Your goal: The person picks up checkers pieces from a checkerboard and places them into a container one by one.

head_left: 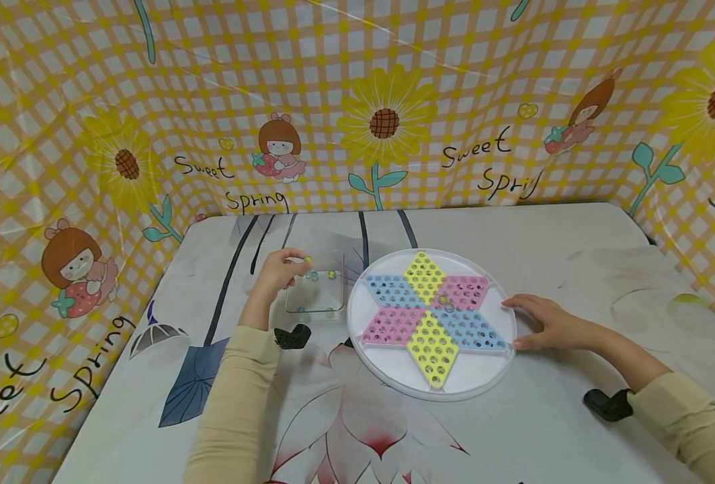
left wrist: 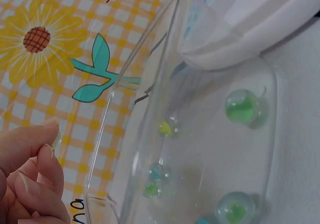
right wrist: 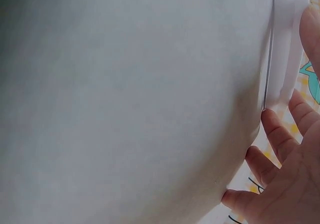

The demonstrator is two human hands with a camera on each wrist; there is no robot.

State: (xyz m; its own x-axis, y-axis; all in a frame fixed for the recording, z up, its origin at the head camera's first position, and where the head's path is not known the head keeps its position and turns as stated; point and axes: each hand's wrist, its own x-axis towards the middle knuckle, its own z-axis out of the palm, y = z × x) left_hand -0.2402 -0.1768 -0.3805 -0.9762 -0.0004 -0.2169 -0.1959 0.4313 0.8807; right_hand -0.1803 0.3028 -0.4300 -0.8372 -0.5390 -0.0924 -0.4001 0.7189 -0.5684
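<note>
My left hand (head_left: pixel 299 259) hovers over the back left corner of a clear plastic box (head_left: pixel 315 306) and pinches a small yellow-green marble (head_left: pixel 308 259) between thumb and fingertips (left wrist: pixel 35 149). Several green, yellow and blue marbles (left wrist: pixel 241 107) lie in the box (left wrist: pixel 130 79). Right of the box is a round white board (head_left: pixel 460 383) with a pink, blue and yellow star of holes; one or two marbles (head_left: pixel 445 302) sit near its centre. My right hand (head_left: pixel 523 323) rests with straight fingers (right wrist: pixel 280 134) against the board's right rim (right wrist: pixel 282 59).
The table wears a white cloth with a flower print (head_left: pixel 357 430). A yellow checked sunflower curtain (head_left: pixel 388 121) closes off the back and both sides. Black wrist mounts (head_left: pixel 605 405) sit on both cream sleeves.
</note>
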